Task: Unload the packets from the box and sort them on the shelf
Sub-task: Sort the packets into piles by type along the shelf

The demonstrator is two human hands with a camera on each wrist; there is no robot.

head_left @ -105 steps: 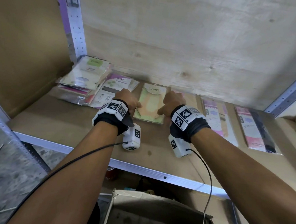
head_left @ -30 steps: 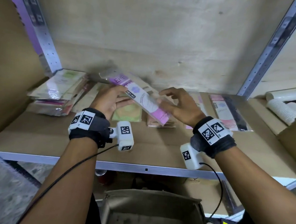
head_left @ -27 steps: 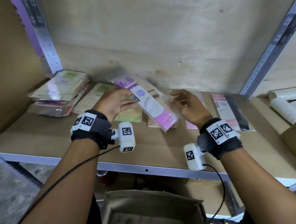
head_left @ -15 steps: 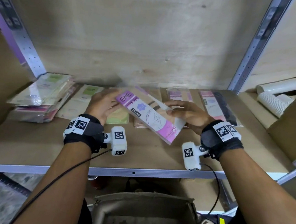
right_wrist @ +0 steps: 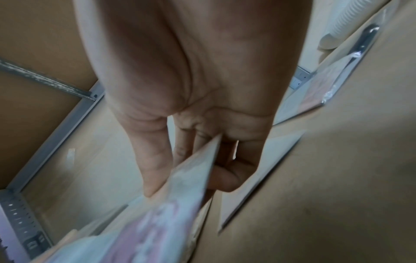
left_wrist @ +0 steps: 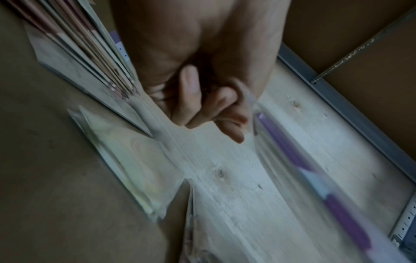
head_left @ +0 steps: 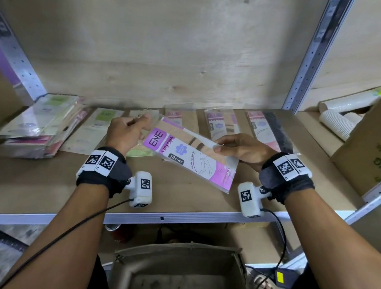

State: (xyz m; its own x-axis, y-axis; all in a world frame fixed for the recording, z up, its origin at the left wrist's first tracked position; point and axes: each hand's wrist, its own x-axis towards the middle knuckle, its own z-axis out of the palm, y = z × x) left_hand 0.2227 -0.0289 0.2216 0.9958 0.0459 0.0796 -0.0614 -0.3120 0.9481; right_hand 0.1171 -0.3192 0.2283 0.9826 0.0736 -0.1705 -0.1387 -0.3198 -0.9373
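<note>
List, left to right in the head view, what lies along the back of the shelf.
Stack of mixed packets → green-labelled flat packet → pink-labelled tan packet → purple-labelled packet → pink-and-black packet → white paper cup stacks.

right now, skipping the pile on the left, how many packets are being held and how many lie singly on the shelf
purple packet, held: 1
single packets lying on the shelf: 5
total: 6
</note>
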